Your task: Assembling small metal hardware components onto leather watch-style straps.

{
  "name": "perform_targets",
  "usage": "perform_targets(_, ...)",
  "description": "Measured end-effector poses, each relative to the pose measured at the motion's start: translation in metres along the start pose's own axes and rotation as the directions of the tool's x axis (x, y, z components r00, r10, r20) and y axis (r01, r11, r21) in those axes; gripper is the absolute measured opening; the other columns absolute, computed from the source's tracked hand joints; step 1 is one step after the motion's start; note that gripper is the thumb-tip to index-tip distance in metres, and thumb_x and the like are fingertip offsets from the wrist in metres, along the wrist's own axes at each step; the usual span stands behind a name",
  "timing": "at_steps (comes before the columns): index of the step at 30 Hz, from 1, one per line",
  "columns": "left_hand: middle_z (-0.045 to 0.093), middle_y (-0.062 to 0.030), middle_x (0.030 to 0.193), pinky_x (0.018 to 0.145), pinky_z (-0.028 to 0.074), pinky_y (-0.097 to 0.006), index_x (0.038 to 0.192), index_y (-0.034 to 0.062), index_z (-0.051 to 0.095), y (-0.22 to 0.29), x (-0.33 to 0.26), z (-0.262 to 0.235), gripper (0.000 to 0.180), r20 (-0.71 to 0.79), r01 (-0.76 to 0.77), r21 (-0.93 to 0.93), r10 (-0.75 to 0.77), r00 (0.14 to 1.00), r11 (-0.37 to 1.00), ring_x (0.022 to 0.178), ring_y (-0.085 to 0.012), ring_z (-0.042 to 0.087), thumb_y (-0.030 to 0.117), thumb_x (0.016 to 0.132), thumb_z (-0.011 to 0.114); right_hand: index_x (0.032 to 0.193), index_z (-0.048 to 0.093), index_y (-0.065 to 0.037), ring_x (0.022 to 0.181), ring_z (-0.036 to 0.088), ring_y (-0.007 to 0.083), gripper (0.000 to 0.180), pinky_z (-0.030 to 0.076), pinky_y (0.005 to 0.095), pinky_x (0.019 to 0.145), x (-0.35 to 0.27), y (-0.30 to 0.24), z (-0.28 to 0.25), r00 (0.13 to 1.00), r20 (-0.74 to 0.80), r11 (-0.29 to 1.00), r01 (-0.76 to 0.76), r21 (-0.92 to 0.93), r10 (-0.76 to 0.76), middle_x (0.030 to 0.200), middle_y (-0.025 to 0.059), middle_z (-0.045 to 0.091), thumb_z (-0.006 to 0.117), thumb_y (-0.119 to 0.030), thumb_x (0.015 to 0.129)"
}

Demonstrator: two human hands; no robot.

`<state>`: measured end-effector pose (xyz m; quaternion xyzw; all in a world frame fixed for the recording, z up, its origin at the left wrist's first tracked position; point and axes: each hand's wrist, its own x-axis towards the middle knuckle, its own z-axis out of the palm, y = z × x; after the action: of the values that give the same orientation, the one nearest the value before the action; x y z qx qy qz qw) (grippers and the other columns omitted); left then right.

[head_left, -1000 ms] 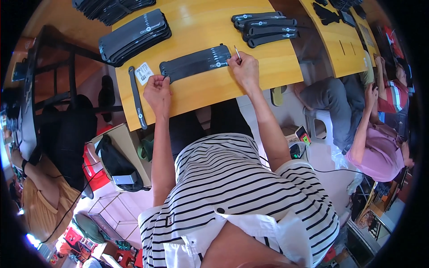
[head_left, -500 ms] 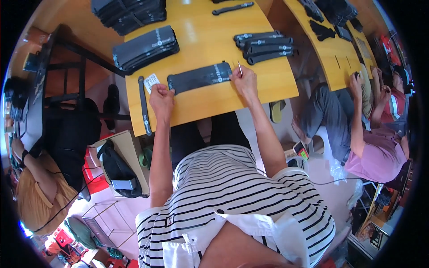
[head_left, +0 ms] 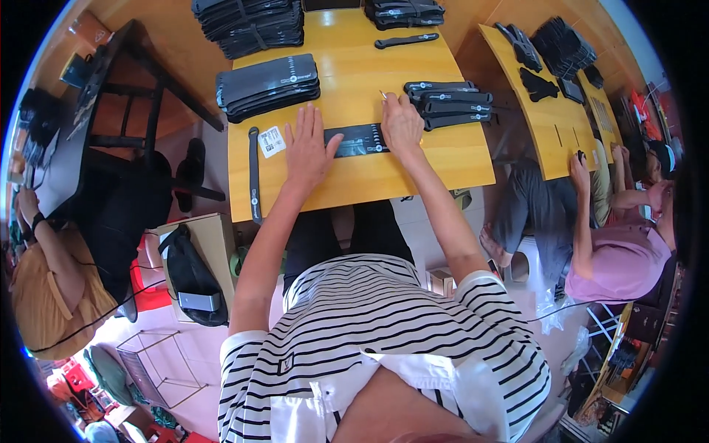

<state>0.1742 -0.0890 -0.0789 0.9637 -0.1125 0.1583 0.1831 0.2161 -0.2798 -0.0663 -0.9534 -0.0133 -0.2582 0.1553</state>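
A flat black rectangular piece with white print at its right end lies near the front of the yellow table. My left hand rests flat over its left end, fingers stretched and thumb apart. At the right end, my right hand is closed round a slim, pale, pen-like tool, its tip pointing away from me. The tool's exact kind is too small to make out. Left of my left hand are a white label sheet and a narrow black strap lying lengthwise.
Behind my left hand sits a stack of black pieces, with a taller stack beyond. Folded black straps are piled right of my right hand. Another strap lies farther back. A person in pink works at the right-hand table.
My left hand has opened from a pinch and moved right, flat onto the black piece. My right hand has shifted slightly, still holding the tool. The view has also shifted.
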Motion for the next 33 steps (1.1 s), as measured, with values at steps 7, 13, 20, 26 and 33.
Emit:
perform_targets(7,0.022,-0.0176,0.144,0.106,0.011,-0.053,0.136,-0.0014,0.027,-0.010,-0.004,0.026,0.075,0.055,-0.025,0.075,0.021,0.998,0.997,0.135,-0.0291,0.018,0.051,0.086,0.044,0.089,0.050,-0.006,0.072,0.056,0.0327,0.013,0.048,0.0432,0.056,-0.009,0.011,0.023,0.996,0.068,0.996,0.064,-0.057,-0.060,0.084,0.0149,0.049,0.050,-0.019,0.086)
perform_targets(13,0.016,-0.0194,0.146,0.105,0.007,-0.058,0.140,0.0051,0.024,-0.004,-0.001,0.012,0.077,0.149,0.041,0.079,-0.052,0.987,0.996,0.135,-0.0324,0.014,0.053,0.084,0.046,0.092,0.049,-0.006,0.074,0.056,0.0313,0.015,0.048,0.0423,0.055,-0.005,0.008,0.022,0.994,0.102,0.996,0.050,-0.076,-0.042,0.083,0.0138,0.048,0.049,-0.020,0.087)
perform_targets(20,0.016,-0.0183,0.146,0.105,0.007,-0.056,0.140,0.0072,0.024,-0.012,0.000,0.011,0.075,0.134,0.025,-0.015,-0.023,0.991,1.000,0.135,-0.0334,0.014,0.052,0.084,0.047,0.093,0.050,-0.008,0.075,0.057,0.0299,0.015,0.050,0.0405,0.056,-0.001,0.003,0.021,0.994,0.103,0.993,0.051,-0.111,-0.039,0.084,0.0125,0.048,0.050,-0.021,0.087)
perform_targets(26,0.032,-0.0201,0.134,0.104,0.021,-0.046,0.131,0.0009,0.034,-0.019,-0.031,-0.032,0.059,-0.033,0.170,-0.376,-0.196,0.980,0.911,0.126,-0.0357,0.028,0.031,0.085,0.055,0.097,0.050,-0.008,0.078,0.059,0.0319,0.019,0.049,0.0444,0.061,-0.003,0.006,0.025,0.982,0.184,0.997,0.048,-0.063,-0.036,0.088,0.0135,0.052,0.052,-0.024,0.086)
perform_targets(33,0.047,-0.0201,0.100,0.077,0.042,-0.043,0.104,0.0002,0.048,-0.047,-0.103,-0.065,0.048,-0.138,0.547,-0.019,-0.544,0.828,0.837,0.089,-0.0382,0.049,0.020,0.068,0.071,0.105,0.054,-0.006,0.089,0.058,0.0349,0.021,0.047,0.0427,0.071,-0.006,0.012,-0.016,0.999,0.045,0.980,-0.012,0.198,0.004,0.099,0.0164,0.058,0.048,-0.014,0.086)
